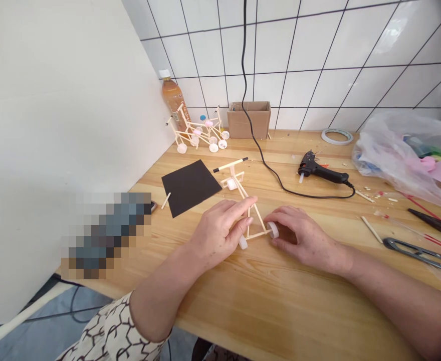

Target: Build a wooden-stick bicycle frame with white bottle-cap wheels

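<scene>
A small model tricycle (257,214) made of thin wooden sticks stands on the table, its black-tipped handlebar (231,165) pointing away from me. My left hand (224,225) pinches the stick frame from the left, thumb and index finger on it. At the rear, a white round wheel (273,230) sits between the thumb and fingers of my right hand (305,235). Another white rear wheel (242,242) shows just below my left thumb. The front wheel (231,184) is under the handlebar. My left fingers partly cover the frame.
Finished-looking stick tricycles (198,133) stand at the back left by a drink bottle (173,98). A black sheet (190,188), cardboard box (249,120), glue gun (321,170) with its cable, tape roll (337,136), plastic bag (404,155) and thread snips (419,253) surround my hands.
</scene>
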`<action>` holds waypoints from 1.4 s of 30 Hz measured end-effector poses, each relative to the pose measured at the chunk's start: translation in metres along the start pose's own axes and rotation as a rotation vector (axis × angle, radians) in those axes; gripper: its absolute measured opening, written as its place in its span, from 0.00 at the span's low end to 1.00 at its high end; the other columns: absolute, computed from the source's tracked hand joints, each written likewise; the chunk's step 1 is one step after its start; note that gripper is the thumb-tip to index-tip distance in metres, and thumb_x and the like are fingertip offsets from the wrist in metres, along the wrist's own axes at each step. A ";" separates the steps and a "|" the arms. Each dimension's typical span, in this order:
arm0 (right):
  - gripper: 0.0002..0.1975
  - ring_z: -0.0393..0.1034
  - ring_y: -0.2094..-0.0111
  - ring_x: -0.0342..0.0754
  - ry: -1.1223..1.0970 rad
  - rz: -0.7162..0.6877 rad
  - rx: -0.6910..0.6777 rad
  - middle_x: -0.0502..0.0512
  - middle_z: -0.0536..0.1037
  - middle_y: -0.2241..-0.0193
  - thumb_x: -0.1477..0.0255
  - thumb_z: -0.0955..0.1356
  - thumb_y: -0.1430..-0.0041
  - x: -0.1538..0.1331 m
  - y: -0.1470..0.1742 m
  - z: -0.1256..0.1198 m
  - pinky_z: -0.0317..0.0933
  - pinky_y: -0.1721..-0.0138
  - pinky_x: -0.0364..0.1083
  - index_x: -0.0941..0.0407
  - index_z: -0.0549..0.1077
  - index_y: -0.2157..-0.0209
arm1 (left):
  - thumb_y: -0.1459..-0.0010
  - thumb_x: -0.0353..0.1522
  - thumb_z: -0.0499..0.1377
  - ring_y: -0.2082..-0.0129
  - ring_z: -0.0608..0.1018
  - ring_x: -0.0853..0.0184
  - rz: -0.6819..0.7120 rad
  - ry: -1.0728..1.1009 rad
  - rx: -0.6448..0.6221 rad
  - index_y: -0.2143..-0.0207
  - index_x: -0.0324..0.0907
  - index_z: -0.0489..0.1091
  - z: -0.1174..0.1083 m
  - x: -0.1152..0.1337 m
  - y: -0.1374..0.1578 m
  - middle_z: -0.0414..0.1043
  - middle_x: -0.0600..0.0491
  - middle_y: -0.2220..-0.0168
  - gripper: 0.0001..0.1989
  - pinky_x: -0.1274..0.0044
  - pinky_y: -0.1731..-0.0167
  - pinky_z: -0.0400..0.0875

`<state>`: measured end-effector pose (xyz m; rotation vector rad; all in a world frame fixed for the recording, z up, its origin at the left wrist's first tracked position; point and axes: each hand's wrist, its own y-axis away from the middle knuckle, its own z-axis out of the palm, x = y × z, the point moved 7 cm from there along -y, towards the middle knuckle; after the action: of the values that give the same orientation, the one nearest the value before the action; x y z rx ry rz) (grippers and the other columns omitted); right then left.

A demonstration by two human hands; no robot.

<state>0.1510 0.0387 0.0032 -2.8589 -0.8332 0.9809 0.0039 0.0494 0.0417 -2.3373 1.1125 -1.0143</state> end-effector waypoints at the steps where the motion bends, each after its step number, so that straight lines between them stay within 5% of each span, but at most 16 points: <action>1: 0.12 0.66 0.62 0.50 0.006 -0.004 0.003 0.56 0.73 0.64 0.76 0.66 0.47 0.000 0.000 0.000 0.59 0.59 0.51 0.56 0.70 0.59 | 0.39 0.29 0.53 0.65 0.75 0.67 -0.002 -0.001 -0.002 0.47 0.41 0.64 0.000 0.000 0.000 0.75 0.51 0.66 0.17 0.72 0.64 0.73; 42: 0.12 0.66 0.62 0.50 0.023 -0.023 0.011 0.57 0.73 0.64 0.75 0.66 0.47 0.000 0.001 0.000 0.59 0.60 0.51 0.56 0.70 0.58 | 0.39 0.29 0.53 0.65 0.75 0.66 -0.024 0.012 -0.031 0.47 0.40 0.63 0.000 0.001 0.000 0.74 0.51 0.66 0.17 0.71 0.63 0.73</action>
<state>0.1510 0.0380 0.0033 -2.8392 -0.8548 0.9452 0.0042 0.0489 0.0422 -2.3771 1.1144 -1.0286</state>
